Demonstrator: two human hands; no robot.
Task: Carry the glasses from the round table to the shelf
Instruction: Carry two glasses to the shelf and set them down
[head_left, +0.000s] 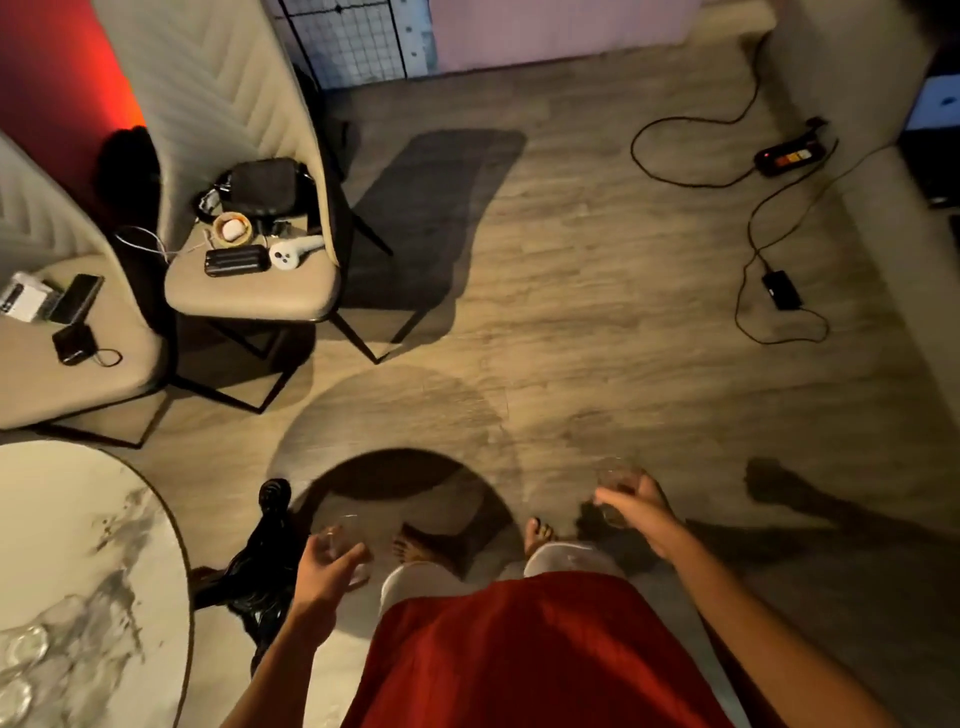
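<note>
The carrying step is judged in hand: a clear glass (345, 538) is held in the curled fingers (357, 552) of the left hand (326, 566) and a second glass (615, 483) is gripped by the right hand (641, 508), both clear of the round table (78, 540), where further glasses (23, 652) are left. The shelf is not shown; it must be reached and both set down upright

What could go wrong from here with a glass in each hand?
1. The cable and power strip lie loose on the floor ahead; a bare foot might snag them.
2. The left hand grips the left glass and the right hand the right glass, so no hand is free in a stumble.
</note>
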